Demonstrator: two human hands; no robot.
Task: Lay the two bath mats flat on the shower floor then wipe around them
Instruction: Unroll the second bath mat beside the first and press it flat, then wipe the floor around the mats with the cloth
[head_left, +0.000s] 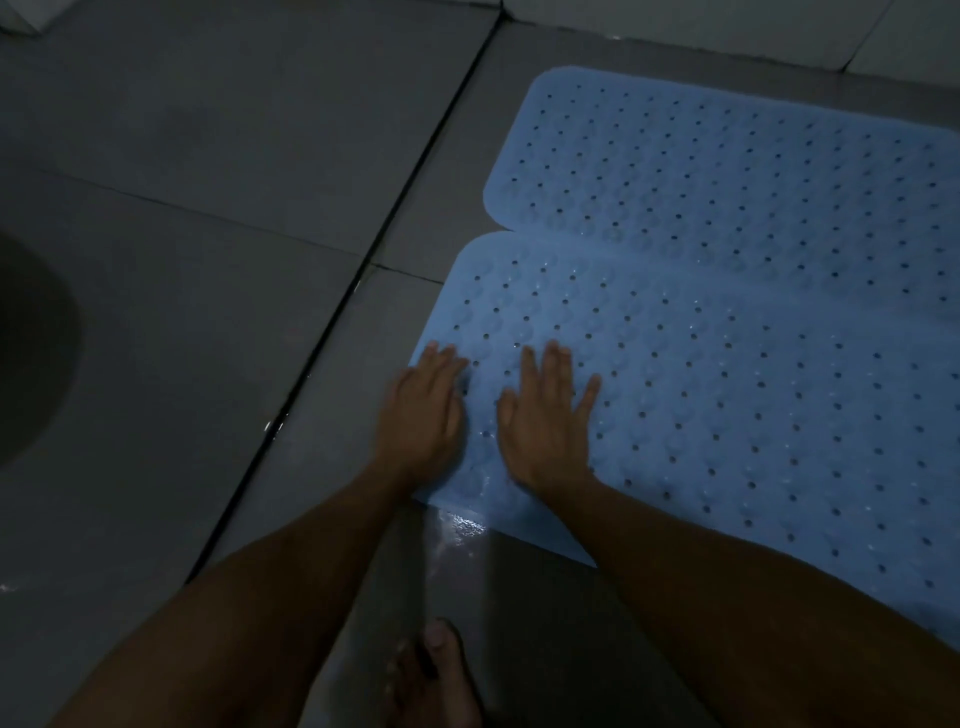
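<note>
You see two blue perforated bath mats, the near mat (727, 415) and the far mat (727, 171); two hands, left hand (421, 415) and right hand (545, 421); one bare foot (431, 680).

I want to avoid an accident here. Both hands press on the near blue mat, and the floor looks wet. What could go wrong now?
1. The floor shines with water beside the bare foot, so the person might slip.
2. The left hand presses the near mat at its corner; trapped water may stop it gripping.
3. The near mat seems to overlap the far mat, so that edge may stay raised.
</note>
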